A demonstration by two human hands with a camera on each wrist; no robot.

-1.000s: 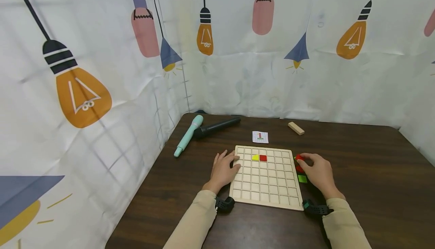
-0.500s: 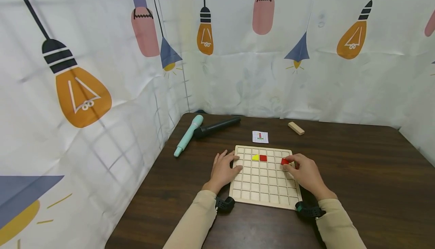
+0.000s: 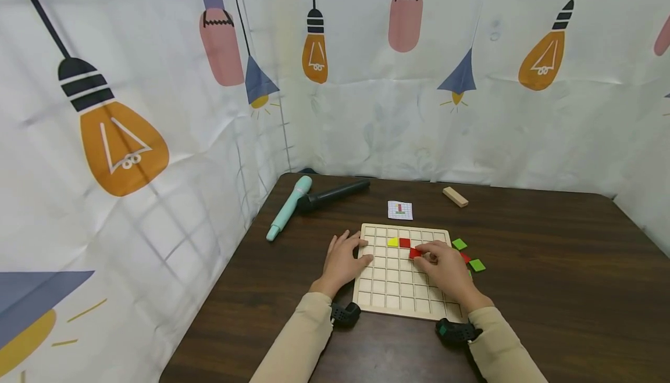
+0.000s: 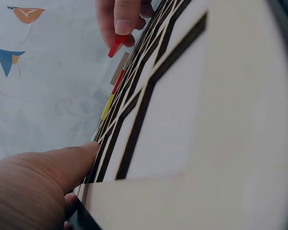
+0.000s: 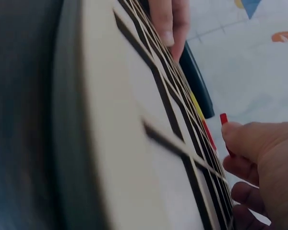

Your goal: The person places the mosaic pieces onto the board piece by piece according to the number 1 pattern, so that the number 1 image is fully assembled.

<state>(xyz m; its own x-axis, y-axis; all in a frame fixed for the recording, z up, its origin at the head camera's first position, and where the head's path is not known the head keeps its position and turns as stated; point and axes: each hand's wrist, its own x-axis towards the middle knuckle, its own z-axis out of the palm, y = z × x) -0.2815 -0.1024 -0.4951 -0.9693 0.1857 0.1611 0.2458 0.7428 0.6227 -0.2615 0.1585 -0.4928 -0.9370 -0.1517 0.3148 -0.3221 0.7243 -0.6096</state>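
Note:
A pale wooden grid board (image 3: 408, 313) lies on the dark table. My right hand (image 3: 447, 269) pinches a red square tile (image 3: 414, 253) between thumb and fingers above the board; the right wrist view shows this tile (image 5: 224, 119) tilted and apart from the grid. My left hand (image 3: 342, 262) rests on the board's left edge, thumb and forefinger extended over the rim, its other fingers partly hidden. In the upper rows sit a yellow piece (image 3: 393, 242) and, beside it, another red square (image 3: 405, 243).
Right of the board lie green tiles (image 3: 477, 265) and a red one partly behind my right hand. A printed pattern card (image 3: 400, 210) lies beyond the board. Farther back are a wooden block (image 3: 455, 197), a mint-green stick-like object (image 3: 289, 208) and a black cylindrical object (image 3: 335, 195).
My right hand has picked up the red tile from beside the board and carried it left over the grid. Tiles at the right have come into view. My left hand stays put.

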